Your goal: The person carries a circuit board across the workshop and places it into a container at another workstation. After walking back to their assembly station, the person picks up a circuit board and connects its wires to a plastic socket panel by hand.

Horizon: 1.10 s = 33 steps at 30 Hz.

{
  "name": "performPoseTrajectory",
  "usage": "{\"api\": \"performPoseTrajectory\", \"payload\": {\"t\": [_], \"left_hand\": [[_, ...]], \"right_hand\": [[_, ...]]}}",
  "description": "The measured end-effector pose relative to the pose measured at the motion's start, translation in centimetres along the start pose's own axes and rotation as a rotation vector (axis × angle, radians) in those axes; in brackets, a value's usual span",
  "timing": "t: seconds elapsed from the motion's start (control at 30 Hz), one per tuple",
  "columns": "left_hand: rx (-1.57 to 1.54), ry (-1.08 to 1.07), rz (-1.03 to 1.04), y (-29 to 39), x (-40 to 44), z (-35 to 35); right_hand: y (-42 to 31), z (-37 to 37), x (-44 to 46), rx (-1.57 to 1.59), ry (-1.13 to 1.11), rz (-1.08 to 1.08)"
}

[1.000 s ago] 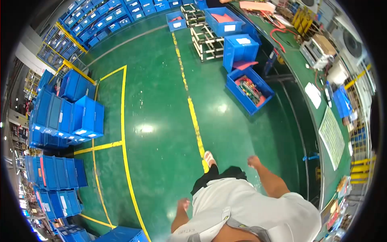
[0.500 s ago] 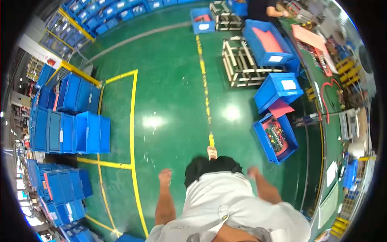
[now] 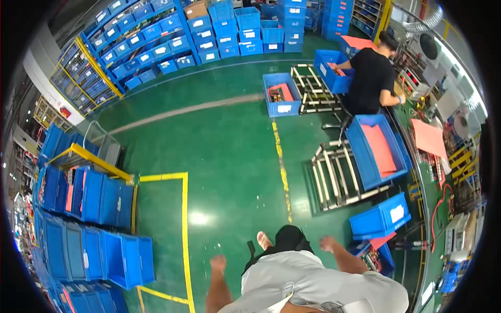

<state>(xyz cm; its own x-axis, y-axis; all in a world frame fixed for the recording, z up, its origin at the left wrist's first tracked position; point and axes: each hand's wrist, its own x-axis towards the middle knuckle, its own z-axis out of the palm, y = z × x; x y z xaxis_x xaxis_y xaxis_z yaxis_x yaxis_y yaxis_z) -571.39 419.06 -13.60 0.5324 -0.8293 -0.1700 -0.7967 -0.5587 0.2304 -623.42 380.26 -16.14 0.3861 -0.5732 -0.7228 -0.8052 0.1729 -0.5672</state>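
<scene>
Apparently both arms hang free of any load: the left hand [image 3: 217,262] is out over the green floor [image 3: 229,151], and the right hand [image 3: 327,243] is on the body's other side. No object shows in either one, but the fingers are too small and blurred to tell whether they are spread or pressed together.

Pink sheets seem to serve as padding: one [image 3: 382,240] pokes over the low bin [image 3: 386,256] of circuit boards [image 3: 371,259], and another lines the large bin [image 3: 359,151]. The pale frame [image 3: 360,198] probably keeps that large bin off the floor, while the yellow line [image 3: 186,235] seems to mark off space for the stacked bins [image 3: 143,261].

The low bin lies nearest the right hand, to its right and apart from it, partly behind the sleeve; an empty-handed gap separates them. The stacked bins stand left of the left hand, well apart. Farther ahead, a co-worker [image 3: 371,78] reaches into another bin [image 3: 342,83].
</scene>
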Motion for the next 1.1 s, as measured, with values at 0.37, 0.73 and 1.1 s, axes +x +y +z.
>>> {"api": "performPoseTrajectory", "payload": {"t": [0.37,0.73,1.1], "left_hand": [[-0.309,0.012,-0.085,-6.5,53.4,-19.5],[-1.136,-0.583,-0.462,-4.3,71.4,-18.5],[-0.957,-0.108,-0.382,-0.9,146.2,-37.0]], "right_hand": [[-29.5,-4.6,26.6,0.461,0.089,0.450],[-73.1,-31.3,62.3,0.507,0.289,-0.331],[-74.8,-31.5,85.3,0.524,0.286,0.557]]}}
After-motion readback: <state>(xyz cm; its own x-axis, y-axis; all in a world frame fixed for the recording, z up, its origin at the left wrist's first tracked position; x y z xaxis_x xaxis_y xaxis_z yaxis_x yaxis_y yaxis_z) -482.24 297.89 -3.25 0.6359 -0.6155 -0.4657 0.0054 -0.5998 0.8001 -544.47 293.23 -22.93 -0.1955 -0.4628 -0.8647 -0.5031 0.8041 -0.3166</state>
